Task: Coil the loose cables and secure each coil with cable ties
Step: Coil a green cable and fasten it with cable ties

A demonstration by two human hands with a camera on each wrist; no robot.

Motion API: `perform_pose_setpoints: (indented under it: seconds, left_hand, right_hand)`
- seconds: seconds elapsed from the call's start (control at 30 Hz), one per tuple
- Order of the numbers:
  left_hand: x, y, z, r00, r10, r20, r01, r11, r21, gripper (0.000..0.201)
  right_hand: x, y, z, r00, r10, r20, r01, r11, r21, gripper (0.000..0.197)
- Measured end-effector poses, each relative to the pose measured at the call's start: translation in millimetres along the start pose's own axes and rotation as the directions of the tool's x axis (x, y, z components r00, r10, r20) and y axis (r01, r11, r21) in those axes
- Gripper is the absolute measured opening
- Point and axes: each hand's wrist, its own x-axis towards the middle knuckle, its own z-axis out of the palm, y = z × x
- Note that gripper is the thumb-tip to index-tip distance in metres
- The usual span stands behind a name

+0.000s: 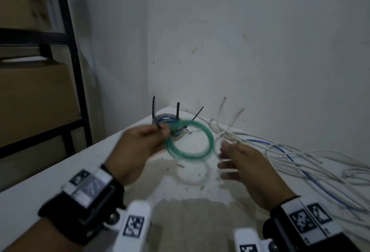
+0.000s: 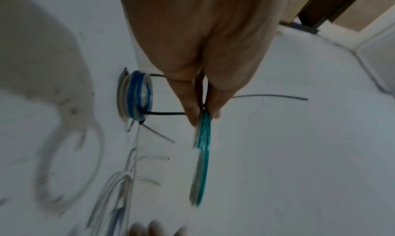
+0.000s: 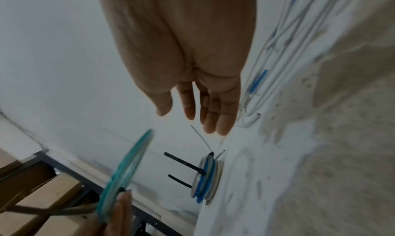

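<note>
Pinching green coil (image 1: 190,141), left fingers (image 2: 193,111).

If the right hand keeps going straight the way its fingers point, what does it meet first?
Probably the tied coil by the wall: the right hand is open, fingers aimed toward it over bare table. Depth is unclear; it may pass above.

Green cable coil (image 1: 189,141): translucent glossy plastic jacket, same for the blue-and-white tied coil (image 1: 169,124); black cable ties (image 1: 177,111) on it look like matt plastic. Loose white cables (image 1: 300,157) have a smooth, slightly shiny sheath. Table top (image 1: 50,175) is matt white with worn, rough-looking grey patches, wall (image 1: 240,41) is matt painted with scuffs; cardboard boxes (image 1: 36,99) matt brown on a black-painted metal rack (image 1: 69,31).
</note>
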Motion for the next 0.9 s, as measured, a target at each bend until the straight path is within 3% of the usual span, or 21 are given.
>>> perform_pose_setpoints:
  seconds: [0.13, 0.27, 0.5, 0.6, 0.8, 0.9]
  left_hand:
    - [60, 32, -9, 0.954, 0.132, -0.269, -0.180, 0.970, -0.161, 0.010]
    - [118, 41, -4, 0.888, 0.178, -0.423, -0.231, 0.970, -0.077, 0.012]
    - [164, -18, -15, 0.860, 0.102, -0.500, -0.030, 0.988, 0.150, 0.004]
    - [160, -40, -19, 0.862, 0.088, -0.499, 0.025, 0.976, 0.215, 0.013]
    - [147, -59, -16, 0.861, 0.098, -0.499, 0.019, 0.974, 0.224, 0.008]
    - [141, -58, -13, 0.865, 0.123, -0.487, -0.057, 0.987, 0.148, 0.006]
  right_hand:
    - [2, 31, 3, 0.978, 0.189, -0.091, -0.176, 0.975, 0.135, 0.030]
    - [5, 41, 1, 0.950, 0.285, -0.124, -0.236, 0.922, 0.306, 0.023]
    - [11, 50, -5, 0.937, 0.339, -0.086, -0.272, 0.860, 0.431, 0.022]
    - [13, 53, -6, 0.938, 0.334, -0.096, -0.261, 0.858, 0.442, 0.024]
    - [14, 59, -7, 0.942, 0.318, -0.107, -0.241, 0.863, 0.445, 0.024]
    - [15, 61, -8, 0.944, 0.312, -0.109, -0.236, 0.867, 0.439, 0.025]
